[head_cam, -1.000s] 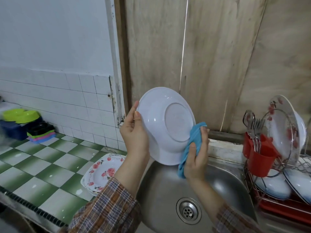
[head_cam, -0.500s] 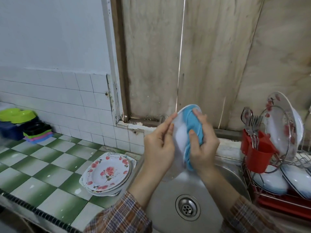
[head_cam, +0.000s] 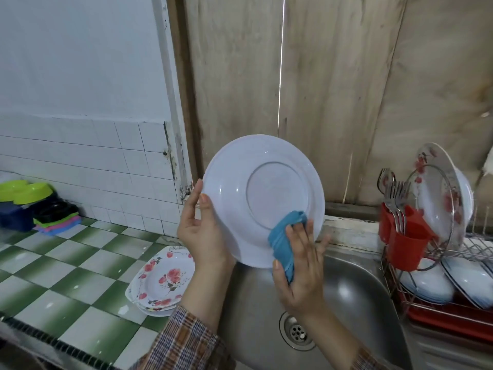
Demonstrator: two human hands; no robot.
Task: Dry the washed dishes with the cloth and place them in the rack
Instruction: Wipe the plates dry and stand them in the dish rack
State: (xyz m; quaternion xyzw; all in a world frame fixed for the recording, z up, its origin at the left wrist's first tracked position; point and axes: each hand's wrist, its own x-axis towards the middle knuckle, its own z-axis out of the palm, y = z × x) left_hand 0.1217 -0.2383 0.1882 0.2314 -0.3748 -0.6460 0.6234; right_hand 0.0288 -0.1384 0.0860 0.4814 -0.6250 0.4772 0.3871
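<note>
plate (head_cam: 264, 198) upright over the sink (head_cam: 354, 297), its underside turned to you. your left hand (head_cam: 204, 233) grips the plate's left rim, thumb laid across the back, the other fingers hidden behind it. your right hand (head_cam: 300, 265) presses a blue cloth (head_cam: 284, 241) flat against the plate's lower right edge, fingers spread and nearly straight, the cloth pinned under the palm and thumb. on the green-checked counter (head_cam: 53, 265) just left of the sink, a stack of floral plates (head_cam: 162, 281) lies flat. to the right stands the rack (head_cam: 440, 297), with white plates leaning in its lower slots, a floral plate (head_cam: 442, 193) on edge above them, and a red cup (head_cam: 405, 241) of forks hung at its near end. far left against the tiled wall sit green bowls (head_cam: 25, 190) and other stacked plastic ware.
</note>
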